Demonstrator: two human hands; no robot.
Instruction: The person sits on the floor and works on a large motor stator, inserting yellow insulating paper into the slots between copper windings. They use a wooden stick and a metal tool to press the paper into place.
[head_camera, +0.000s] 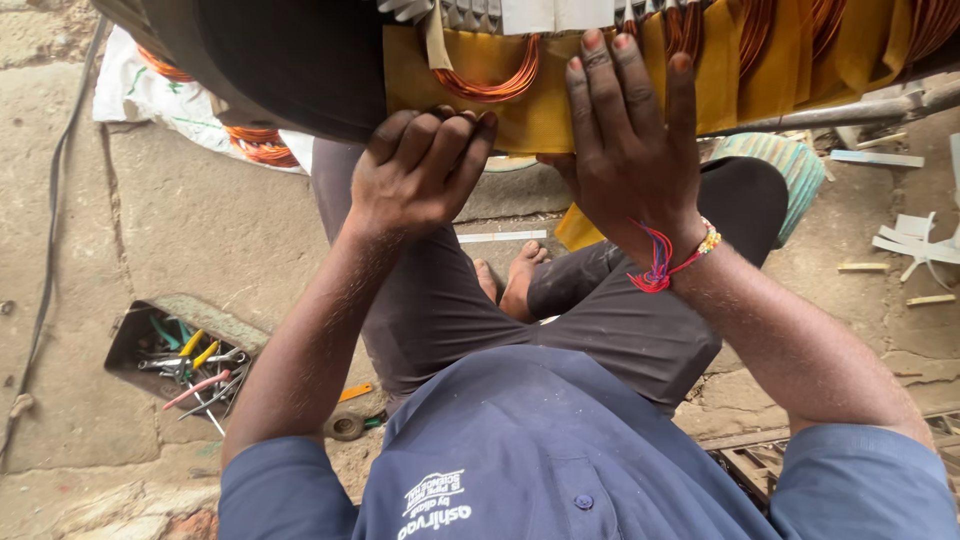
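Note:
A large dark motor stator (270, 60) fills the top of the view, with copper wire coils (495, 85) and yellow insulation sheet (530, 110) at its end. My left hand (420, 170) is curled, fingertips pressing on the lower edge of the yellow sheet. My right hand (630, 140) lies flat with fingers spread on the yellow sheet beside the coil. A red and blue thread band (665, 262) circles my right wrist. I sit on the ground in a blue shirt, with bare feet (515, 280) below the stator.
A recess in the concrete floor holds pliers and other hand tools (190, 365) at lower left. A tape roll (348, 426) lies beside it. A white sack with copper wire (250, 140) lies behind. A black cable (55, 200) runs along the left. White scraps (915, 245) litter the right.

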